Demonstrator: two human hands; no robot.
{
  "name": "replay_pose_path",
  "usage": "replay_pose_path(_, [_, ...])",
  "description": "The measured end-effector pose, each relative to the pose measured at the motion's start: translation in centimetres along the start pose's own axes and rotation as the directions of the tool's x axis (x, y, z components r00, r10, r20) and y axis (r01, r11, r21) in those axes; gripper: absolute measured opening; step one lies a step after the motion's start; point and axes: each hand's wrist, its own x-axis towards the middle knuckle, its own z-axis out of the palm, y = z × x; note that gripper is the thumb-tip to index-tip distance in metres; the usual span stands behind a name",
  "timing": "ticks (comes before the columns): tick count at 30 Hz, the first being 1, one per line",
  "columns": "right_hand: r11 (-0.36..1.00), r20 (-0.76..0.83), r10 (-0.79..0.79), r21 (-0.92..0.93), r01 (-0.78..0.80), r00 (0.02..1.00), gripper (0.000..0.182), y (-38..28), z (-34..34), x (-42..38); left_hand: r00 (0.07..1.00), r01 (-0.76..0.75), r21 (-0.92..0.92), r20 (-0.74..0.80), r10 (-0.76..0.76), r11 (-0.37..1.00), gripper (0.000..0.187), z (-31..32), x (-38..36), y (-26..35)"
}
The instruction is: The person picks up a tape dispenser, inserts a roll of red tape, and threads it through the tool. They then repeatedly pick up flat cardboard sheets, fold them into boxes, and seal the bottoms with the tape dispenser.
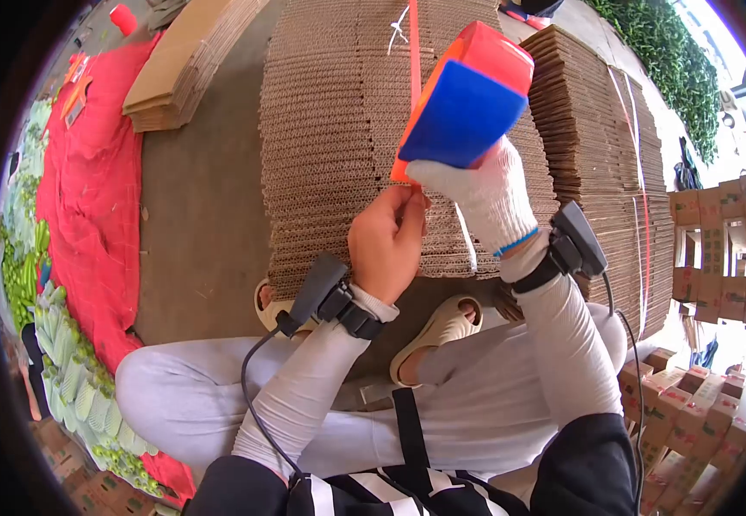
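My right hand, in a white knitted glove with a blue cuff edge, grips a blue and orange-red tape dispenser. The dispenser is tilted above a stack of flattened cardboard in front of me. My bare left hand is closed in a pinch at the dispenser's lower end; what lies between the fingertips is too small to make out. A red strap and a white tie run over the stack's far part.
More flattened cardboard stands strapped at the right, with stacked boxes beyond. At the left are a red cloth, green vegetables and another cardboard pile. My feet in sandals rest near the stack's close edge.
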Motion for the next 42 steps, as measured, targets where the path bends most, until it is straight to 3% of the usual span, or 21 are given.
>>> replay_pose_path(4, [0.988,0.128,0.037,0.144,-0.055,0.991,0.045,1.8,-0.7,0.7,1.000,0.011,-0.009,0.005,-0.011,1.000,0.024,-0.2,0.0,0.3])
replay_pose_path(12, [0.989,0.217,0.087,0.095,-0.110,0.972,0.043,1.3,-2.0,1.0,0.999,0.032,0.055,-0.040,-0.030,0.998,0.023,0.3,0.0,0.6])
replay_pose_path(16, [0.993,0.175,-0.016,0.122,-0.005,0.984,0.037,2.1,-2.9,1.7,0.995,0.086,0.039,0.044,-0.087,0.996,0.024,0.0,0.0,1.4])
replay_pose_path(17, [0.999,0.180,-0.043,0.025,0.040,0.983,0.038,2.0,-3.2,2.2,0.992,0.103,0.038,0.065,-0.105,0.994,0.024,0.1,0.2,1.4])
replay_pose_path(21, [0.984,0.249,-0.067,-0.147,0.106,0.966,0.021,1.4,-2.1,1.8,0.997,0.049,0.224,0.055,-0.063,0.973,0.023,0.1,0.7,0.9])
replay_pose_path(26, [0.994,0.215,-0.020,-0.098,0.042,0.976,0.023,1.9,-1.3,0.9,1.000,0.017,0.227,-0.004,-0.017,0.974,0.024,0.4,0.7,0.7])
replay_pose_path(29, [0.980,0.189,-0.086,-0.158,0.117,0.978,0.029,2.1,-0.6,1.0,0.979,-0.113,0.344,-0.122,0.163,0.932,0.024,1.0,0.2,0.0])
replay_pose_path(33, [0.982,0.208,-0.142,-0.095,0.164,0.968,0.036,2.2,0.2,1.7,0.975,-0.115,0.264,-0.156,0.160,0.958,0.023,1.2,0.2,-0.2])
replay_pose_path(39, [0.958,0.186,-0.125,-0.233,0.167,0.975,0.041,0.2,-1.8,0.6,0.998,-0.063,0.019,-0.023,0.063,0.998,0.028,0.2,0.1,0.2])
replay_pose_path(42, [0.783,0.163,-0.289,-0.527,0.331,0.943,0.042,2.3,-6.4,1.4,0.998,-0.046,-0.067,-0.034,0.044,0.997,0.028,-0.1,0.2,-0.2])
